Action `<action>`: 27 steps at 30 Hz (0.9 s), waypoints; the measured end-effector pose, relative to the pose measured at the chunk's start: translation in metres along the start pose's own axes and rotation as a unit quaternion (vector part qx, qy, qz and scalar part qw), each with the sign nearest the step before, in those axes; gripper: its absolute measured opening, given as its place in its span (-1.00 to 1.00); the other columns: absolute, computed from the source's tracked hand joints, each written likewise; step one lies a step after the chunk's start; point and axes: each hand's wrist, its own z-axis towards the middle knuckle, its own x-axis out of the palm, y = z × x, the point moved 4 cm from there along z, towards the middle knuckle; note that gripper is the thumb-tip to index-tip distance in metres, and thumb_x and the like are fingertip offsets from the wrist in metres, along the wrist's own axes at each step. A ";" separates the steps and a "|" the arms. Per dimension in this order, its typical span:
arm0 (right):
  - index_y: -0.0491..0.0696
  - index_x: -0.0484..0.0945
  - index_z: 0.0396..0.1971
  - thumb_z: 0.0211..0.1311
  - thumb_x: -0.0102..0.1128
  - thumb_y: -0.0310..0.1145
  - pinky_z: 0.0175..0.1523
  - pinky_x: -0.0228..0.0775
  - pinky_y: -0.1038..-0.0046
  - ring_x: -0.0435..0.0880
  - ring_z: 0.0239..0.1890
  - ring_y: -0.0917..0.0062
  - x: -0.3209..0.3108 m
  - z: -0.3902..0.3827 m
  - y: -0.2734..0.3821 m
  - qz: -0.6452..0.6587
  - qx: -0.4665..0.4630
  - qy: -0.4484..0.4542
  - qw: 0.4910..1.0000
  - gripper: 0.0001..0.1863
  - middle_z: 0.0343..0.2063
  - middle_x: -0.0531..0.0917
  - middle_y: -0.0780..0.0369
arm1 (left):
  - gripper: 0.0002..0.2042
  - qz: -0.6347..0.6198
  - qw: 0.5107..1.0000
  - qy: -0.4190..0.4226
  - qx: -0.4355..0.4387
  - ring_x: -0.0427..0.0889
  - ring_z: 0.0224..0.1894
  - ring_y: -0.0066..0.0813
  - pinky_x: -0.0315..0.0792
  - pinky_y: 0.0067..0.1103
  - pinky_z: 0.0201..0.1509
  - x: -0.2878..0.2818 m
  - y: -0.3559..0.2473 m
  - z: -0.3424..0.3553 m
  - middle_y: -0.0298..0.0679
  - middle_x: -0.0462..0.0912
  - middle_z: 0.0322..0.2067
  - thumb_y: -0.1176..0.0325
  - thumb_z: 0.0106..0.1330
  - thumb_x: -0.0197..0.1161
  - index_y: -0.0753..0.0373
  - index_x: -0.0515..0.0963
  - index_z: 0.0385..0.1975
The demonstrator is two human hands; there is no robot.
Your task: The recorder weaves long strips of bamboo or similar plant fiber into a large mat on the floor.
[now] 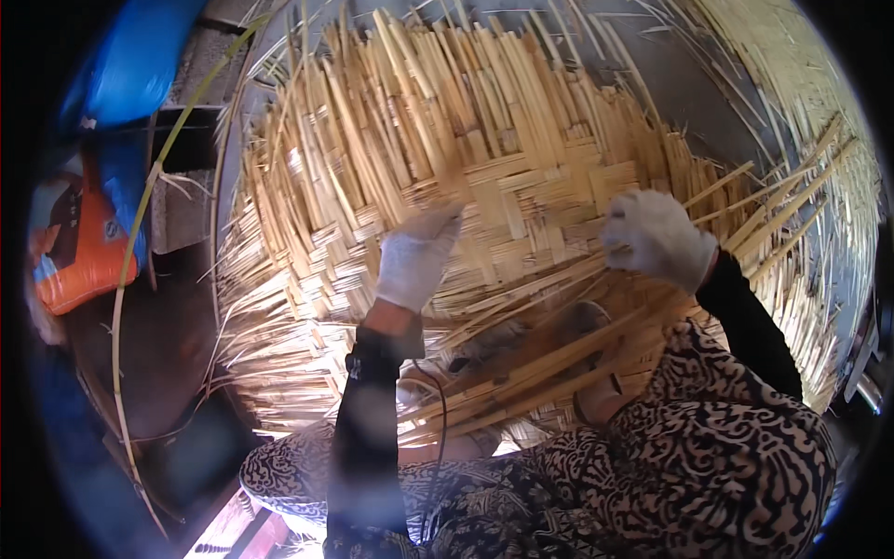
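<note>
A large mat of flattened straw-coloured cane or bamboo strips (pixel 498 210) lies in front of me, woven in the middle with loose ends fanning out at the far side. My left hand (pixel 416 261), in a white glove, is over the woven part left of centre, its fingers smeared by motion. To the right, my right hand (pixel 656 240), also gloved in white, is closed with curled fingers at the mat's surface. Loose strips (pixel 549 287) run up to its fingers, but what lies inside the grip is hidden.
Long loose strips (pixel 549 368) lie across my feet and the near part of the mat. More strips (pixel 792 210) stick out at the right. An orange bag (pixel 93 256) and a blue bag (pixel 140 61) are at the left, behind a long thin greenish stalk (pixel 140 219).
</note>
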 end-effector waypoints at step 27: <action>0.05 0.49 -0.49 0.01 0.06 -0.18 -0.34 0.36 0.36 0.53 -0.42 0.38 0.022 0.009 0.074 0.061 0.038 -0.003 0.997 -0.83 -0.49 0.54 0.26 | -0.84 0.128 0.988 0.072 0.051 0.57 -0.42 -0.29 0.42 -0.52 -0.36 -0.002 -0.031 -0.033 -0.19 0.58 -0.49 0.43 0.04 0.11 0.14 0.56 -0.37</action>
